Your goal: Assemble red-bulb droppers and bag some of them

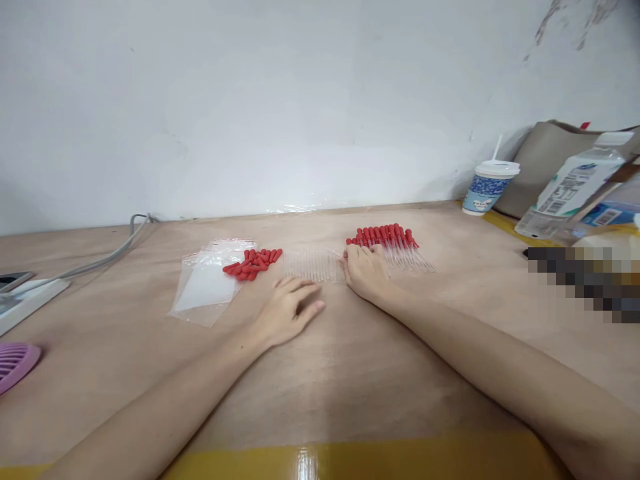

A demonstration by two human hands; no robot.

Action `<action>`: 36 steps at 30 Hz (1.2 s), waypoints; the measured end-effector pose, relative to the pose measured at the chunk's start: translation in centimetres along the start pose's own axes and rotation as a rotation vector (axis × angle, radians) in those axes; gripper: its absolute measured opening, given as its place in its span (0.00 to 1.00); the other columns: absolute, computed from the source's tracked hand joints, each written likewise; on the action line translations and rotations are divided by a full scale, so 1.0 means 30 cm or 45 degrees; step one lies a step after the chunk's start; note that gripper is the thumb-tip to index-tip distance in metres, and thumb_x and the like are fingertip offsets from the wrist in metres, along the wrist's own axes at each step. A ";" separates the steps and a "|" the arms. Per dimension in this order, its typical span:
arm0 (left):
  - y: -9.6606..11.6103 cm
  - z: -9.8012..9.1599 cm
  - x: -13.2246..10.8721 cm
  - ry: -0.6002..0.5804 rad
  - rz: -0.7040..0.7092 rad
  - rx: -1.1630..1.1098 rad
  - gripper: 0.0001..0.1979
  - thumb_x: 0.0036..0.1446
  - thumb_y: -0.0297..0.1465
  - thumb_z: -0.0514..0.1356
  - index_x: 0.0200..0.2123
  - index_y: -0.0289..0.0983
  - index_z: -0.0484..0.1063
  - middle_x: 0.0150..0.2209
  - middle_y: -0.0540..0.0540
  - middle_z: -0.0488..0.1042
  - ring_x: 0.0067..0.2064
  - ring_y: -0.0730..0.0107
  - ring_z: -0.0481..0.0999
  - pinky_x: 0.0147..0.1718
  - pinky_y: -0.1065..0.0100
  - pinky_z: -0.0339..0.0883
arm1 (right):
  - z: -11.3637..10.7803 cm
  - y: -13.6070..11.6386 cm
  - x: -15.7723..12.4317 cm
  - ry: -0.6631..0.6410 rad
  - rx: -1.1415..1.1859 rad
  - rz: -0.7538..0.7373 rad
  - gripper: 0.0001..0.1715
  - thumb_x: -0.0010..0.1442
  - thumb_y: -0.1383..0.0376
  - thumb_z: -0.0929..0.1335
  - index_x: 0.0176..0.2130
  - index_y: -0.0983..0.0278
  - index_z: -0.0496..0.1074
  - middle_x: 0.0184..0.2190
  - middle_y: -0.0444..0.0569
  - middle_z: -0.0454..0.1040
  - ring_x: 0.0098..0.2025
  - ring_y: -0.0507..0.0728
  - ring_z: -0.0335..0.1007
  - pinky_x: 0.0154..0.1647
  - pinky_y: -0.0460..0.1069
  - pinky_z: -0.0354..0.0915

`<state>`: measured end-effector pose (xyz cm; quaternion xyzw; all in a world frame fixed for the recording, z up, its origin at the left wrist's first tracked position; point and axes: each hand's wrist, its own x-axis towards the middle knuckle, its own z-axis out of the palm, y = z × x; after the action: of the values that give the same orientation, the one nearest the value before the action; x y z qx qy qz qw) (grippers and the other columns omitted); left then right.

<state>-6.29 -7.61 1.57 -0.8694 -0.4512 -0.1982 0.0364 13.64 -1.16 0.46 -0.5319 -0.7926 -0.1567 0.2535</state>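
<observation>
My left hand (291, 310) hovers or rests just in front of a row of clear thin tubes (310, 265), its fingers and thumb apart and nothing between them. To its left lies a heap of loose red rubber bulbs (253, 263). My right hand (367, 272) is at the left end of a row of droppers (395, 243), clear tubes topped with red bulbs. Its fingers are curled down over the leftmost dropper (350, 241), whose bulb shows above the knuckles. The hand hides the tube there.
Clear plastic bags (205, 283) lie left of the bulbs. A grey cable (107, 257) and a pink slatted object (17, 365) are at far left. A lidded paper cup (487, 190), a plastic bottle (575, 183) and a grey bag (530, 167) stand at right, near the white wall (300, 100).
</observation>
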 end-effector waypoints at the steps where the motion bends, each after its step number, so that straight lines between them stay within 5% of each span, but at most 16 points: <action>1: -0.024 -0.008 0.005 0.099 -0.050 0.107 0.16 0.60 0.40 0.51 0.43 0.39 0.73 0.45 0.44 0.73 0.47 0.58 0.68 0.47 0.55 0.59 | -0.003 0.020 -0.021 0.046 0.054 -0.092 0.15 0.64 0.64 0.57 0.36 0.70 0.67 0.30 0.54 0.73 0.33 0.58 0.67 0.42 0.55 0.53; 3: -0.090 -0.028 0.014 0.283 -0.145 0.350 0.13 0.59 0.37 0.53 0.37 0.38 0.74 0.39 0.43 0.74 0.43 0.56 0.69 0.42 0.54 0.59 | -0.007 0.062 -0.061 0.113 0.179 -0.283 0.15 0.64 0.64 0.57 0.34 0.68 0.67 0.28 0.50 0.73 0.31 0.56 0.67 0.40 0.53 0.54; 7: -0.237 -0.056 0.017 0.413 -0.226 0.630 0.10 0.58 0.32 0.52 0.33 0.38 0.74 0.39 0.43 0.73 0.42 0.53 0.68 0.39 0.54 0.59 | -0.006 0.128 -0.113 0.238 0.342 -0.500 0.14 0.64 0.64 0.59 0.39 0.69 0.69 0.30 0.51 0.74 0.33 0.55 0.67 0.37 0.49 0.59; 15: -0.337 -0.036 0.001 0.357 -0.254 0.636 0.13 0.55 0.32 0.53 0.20 0.38 0.70 0.32 0.40 0.73 0.37 0.52 0.69 0.35 0.53 0.60 | -0.005 0.141 -0.121 0.238 0.441 -0.526 0.14 0.63 0.65 0.60 0.42 0.68 0.71 0.32 0.52 0.73 0.34 0.56 0.66 0.35 0.50 0.62; 22: -0.305 -0.057 0.011 0.329 -0.340 0.669 0.16 0.58 0.31 0.48 0.24 0.36 0.72 0.32 0.37 0.73 0.38 0.50 0.69 0.35 0.53 0.59 | -0.020 0.142 -0.122 0.162 0.501 -0.482 0.12 0.63 0.65 0.59 0.39 0.66 0.70 0.32 0.50 0.72 0.34 0.55 0.65 0.35 0.49 0.61; 27: -0.193 -0.083 0.026 0.308 -0.210 0.804 0.15 0.60 0.29 0.46 0.30 0.32 0.72 0.34 0.34 0.73 0.40 0.49 0.69 0.34 0.55 0.59 | -0.022 0.141 -0.123 0.149 0.471 -0.438 0.09 0.62 0.66 0.60 0.37 0.65 0.68 0.32 0.49 0.72 0.33 0.54 0.66 0.39 0.51 0.58; 32: -0.046 -0.014 0.038 0.198 -0.088 0.180 0.09 0.62 0.31 0.48 0.40 0.37 0.66 0.35 0.44 0.73 0.36 0.64 0.72 0.32 0.66 0.63 | -0.039 0.121 -0.132 0.155 0.546 -0.421 0.06 0.60 0.66 0.61 0.34 0.64 0.66 0.29 0.47 0.72 0.30 0.53 0.65 0.39 0.52 0.58; 36: 0.000 0.052 0.050 0.173 -0.064 -0.312 0.06 0.62 0.31 0.49 0.40 0.37 0.64 0.36 0.47 0.75 0.36 0.68 0.75 0.35 0.68 0.66 | -0.055 0.090 -0.144 0.183 0.608 -0.469 0.08 0.62 0.67 0.60 0.39 0.65 0.66 0.31 0.49 0.72 0.32 0.54 0.65 0.37 0.51 0.60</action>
<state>-5.04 -6.07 0.71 -0.8404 -0.4417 -0.3110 -0.0443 17.85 -4.28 -0.70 -0.2923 -0.8701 -0.0465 0.3941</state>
